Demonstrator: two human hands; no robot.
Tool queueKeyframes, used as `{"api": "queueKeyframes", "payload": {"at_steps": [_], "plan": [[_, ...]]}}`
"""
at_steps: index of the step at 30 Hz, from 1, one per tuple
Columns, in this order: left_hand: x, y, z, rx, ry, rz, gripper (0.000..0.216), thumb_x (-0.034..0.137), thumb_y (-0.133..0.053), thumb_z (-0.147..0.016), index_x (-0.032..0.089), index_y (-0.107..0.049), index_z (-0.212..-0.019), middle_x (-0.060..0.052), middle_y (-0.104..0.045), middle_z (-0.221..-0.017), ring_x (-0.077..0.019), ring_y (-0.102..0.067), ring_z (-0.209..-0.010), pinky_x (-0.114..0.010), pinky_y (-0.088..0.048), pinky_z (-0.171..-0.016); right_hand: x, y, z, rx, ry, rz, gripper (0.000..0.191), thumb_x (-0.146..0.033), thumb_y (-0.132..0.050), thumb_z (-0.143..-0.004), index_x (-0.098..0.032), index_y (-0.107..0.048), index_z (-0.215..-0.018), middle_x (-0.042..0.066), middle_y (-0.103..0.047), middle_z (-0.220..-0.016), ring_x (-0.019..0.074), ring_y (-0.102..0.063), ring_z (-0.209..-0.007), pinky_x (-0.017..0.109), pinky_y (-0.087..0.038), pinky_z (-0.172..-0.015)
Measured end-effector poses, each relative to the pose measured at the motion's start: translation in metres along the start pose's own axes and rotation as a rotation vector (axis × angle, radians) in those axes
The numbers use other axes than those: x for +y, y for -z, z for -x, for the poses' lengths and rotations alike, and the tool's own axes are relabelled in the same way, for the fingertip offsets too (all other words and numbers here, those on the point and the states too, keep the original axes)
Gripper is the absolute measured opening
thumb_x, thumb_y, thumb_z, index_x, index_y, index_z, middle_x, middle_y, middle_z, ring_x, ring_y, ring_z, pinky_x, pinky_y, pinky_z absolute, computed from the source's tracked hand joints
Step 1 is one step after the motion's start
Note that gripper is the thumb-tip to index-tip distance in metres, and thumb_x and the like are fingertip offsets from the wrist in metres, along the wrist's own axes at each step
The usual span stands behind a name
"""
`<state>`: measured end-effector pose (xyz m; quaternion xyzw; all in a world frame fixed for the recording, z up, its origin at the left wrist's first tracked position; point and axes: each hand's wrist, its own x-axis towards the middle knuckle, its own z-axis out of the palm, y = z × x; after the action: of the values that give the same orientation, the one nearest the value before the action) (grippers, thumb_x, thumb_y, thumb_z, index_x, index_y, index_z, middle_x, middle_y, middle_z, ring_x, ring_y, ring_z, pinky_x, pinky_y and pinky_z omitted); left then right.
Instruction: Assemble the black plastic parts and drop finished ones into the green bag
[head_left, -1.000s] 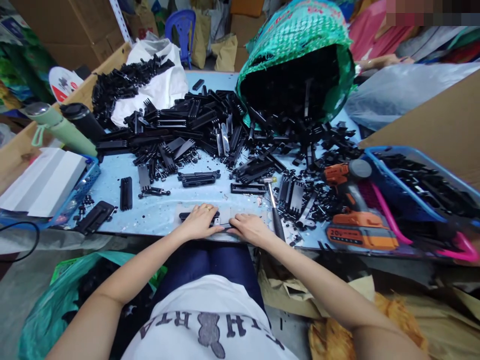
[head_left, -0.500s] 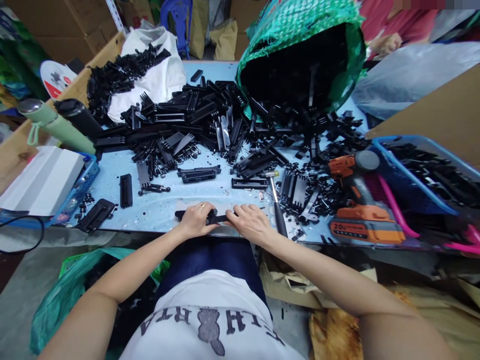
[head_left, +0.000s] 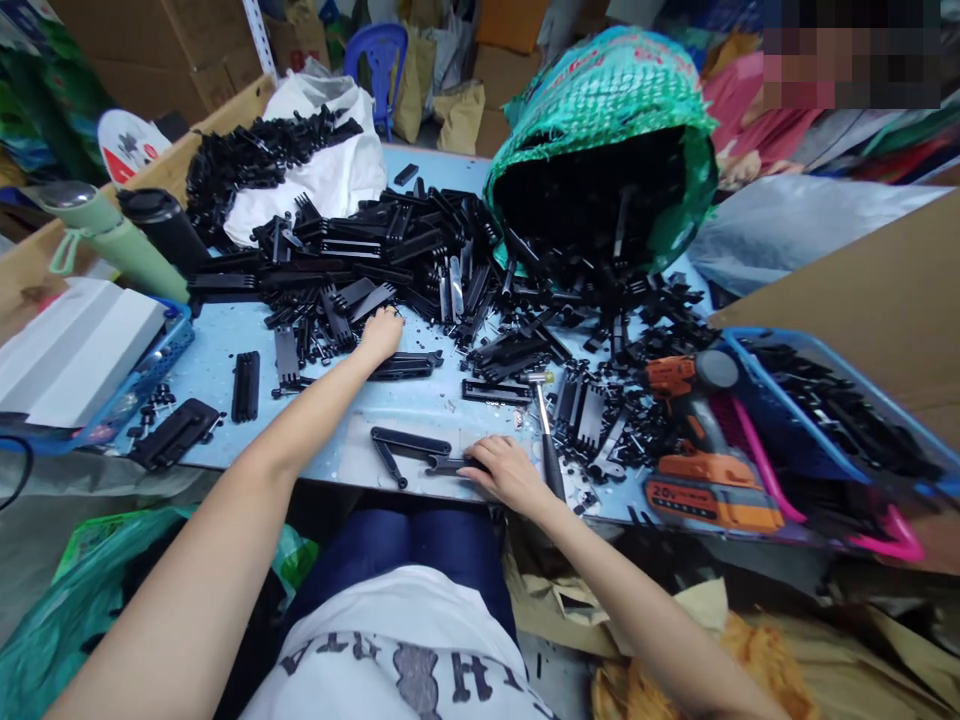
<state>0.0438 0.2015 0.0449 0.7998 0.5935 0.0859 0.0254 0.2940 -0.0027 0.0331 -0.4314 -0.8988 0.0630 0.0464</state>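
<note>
My left hand point(head_left: 384, 333) reaches forward to the edge of the pile of black plastic parts point(head_left: 360, 240), among small loose pins. Its fingers are curled down together, and whatever they pinch is hidden. Close to the table's front edge, my right hand point(head_left: 506, 470) is closed on the end of a black plastic bar point(head_left: 448, 465) with a forked tip. That bar lies beside a hinged black bracket point(head_left: 411, 440), whose two arms are spread in a V on a clear sheet point(head_left: 356, 460). Behind, a folded black bracket point(head_left: 405, 367) lies partly under my left wrist.
A hammer point(head_left: 550, 440) and an orange cordless drill point(head_left: 705, 450) lie on the right. A blue basket of black parts point(head_left: 825, 400) stands beyond. A green woven sack point(head_left: 600, 110) spills parts at the back. Left are bottles point(head_left: 124, 245) and a white box point(head_left: 82, 350). Another person's sleeve point(head_left: 772, 120) shows at back right.
My left hand has let go of the black piece and moved forward to the loose pins. The bracket now lies uncovered, with its arms apart. My right hand stays near the front edge.
</note>
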Motion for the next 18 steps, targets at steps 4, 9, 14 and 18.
{"api": "queueKeyframes", "payload": {"at_steps": [4,9,14,18], "plan": [[-0.001,-0.007,-0.014,-0.026,-0.017,-0.001,0.031,-0.004,-0.032,-0.079,-0.002,-0.058,-0.096,-0.024,-0.057,-0.102,-0.0281,-0.053,-0.098,-0.039,-0.042,-0.081,0.023,0.021,-0.054,0.054,-0.071,0.114,0.032,-0.034,-0.034,-0.095,-0.017,-0.058,-0.106,0.010,-0.061,-0.101,0.0208,-0.048,-0.094,0.032,-0.030,-0.076],[0.004,0.009,0.012,0.024,0.005,-0.021,0.029,0.004,-0.033,-0.084,0.001,-0.055,-0.103,-0.021,-0.056,-0.105,-0.0259,-0.054,-0.099,-0.037,-0.042,-0.086,0.059,0.030,-0.155,0.024,-0.137,0.365,0.032,-0.011,-0.031,-0.090,-0.011,-0.059,-0.107,0.016,-0.059,-0.107,0.0253,-0.043,-0.100,0.036,-0.027,-0.079],[-0.009,0.034,0.102,0.206,-0.128,0.228,0.026,0.018,-0.034,-0.091,0.011,-0.054,-0.106,-0.012,-0.059,-0.099,-0.0201,-0.057,-0.093,-0.032,-0.045,-0.084,0.071,0.024,-0.194,-0.079,-0.066,0.404,0.031,-0.008,-0.035,-0.087,-0.009,-0.066,-0.086,0.017,-0.063,-0.090,0.0268,-0.044,-0.095,0.039,-0.027,-0.081],[-0.016,0.039,0.176,0.085,-0.200,0.333,0.022,0.019,-0.036,-0.091,0.014,-0.055,-0.101,-0.007,-0.059,-0.089,-0.0181,-0.058,-0.085,-0.030,-0.047,-0.077,0.073,0.026,-0.183,-0.105,-0.001,0.407,0.031,-0.008,-0.032,-0.088,-0.008,-0.064,-0.089,0.018,-0.061,-0.100,0.0262,-0.046,-0.097,0.038,-0.028,-0.080]]}}
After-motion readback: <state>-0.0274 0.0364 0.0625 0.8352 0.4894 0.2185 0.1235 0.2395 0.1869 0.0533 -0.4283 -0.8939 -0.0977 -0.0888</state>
